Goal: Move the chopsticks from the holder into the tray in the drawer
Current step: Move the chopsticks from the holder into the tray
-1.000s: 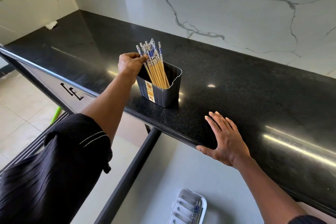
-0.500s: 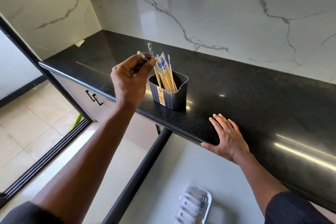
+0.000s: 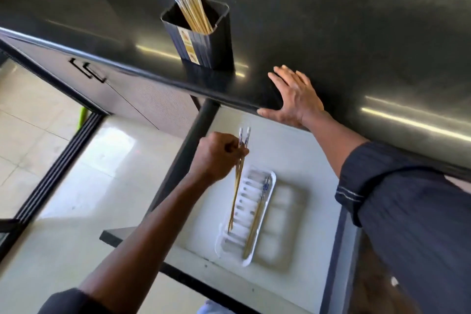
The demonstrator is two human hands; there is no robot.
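Two chopsticks pinched in your left hand, centre of frame; fingers curled round them just below the blue-and-white patterned tops; pale wooden shafts hang down and slightly left, tips over the near left part of the tray; cannot tell whether the tips touch it, the frame is blurred.

Right hand flat on the countertop, right of centre; fingers straight and spread, thumb along the front edge; it holds nothing.

Step, as I judge it: placing; the pair is out of the holder and over the open drawer; not yet laid down.

Next move calls for lowering the tops until the shafts run lengthwise along the tray, then letting the pinch go; keep them parallel to the chopsticks already in the tray on its right side, so nothing crosses or rolls over the rim.

Tray: white, long, ribbed or slotted, lying on the grey drawer floor, lower centre.

Holder: dark, squarish, upright on the countertop near its front edge, upper centre; a sticker on its front; many more chopsticks lean up and left out of it; much of the task remains, by my reckoning.
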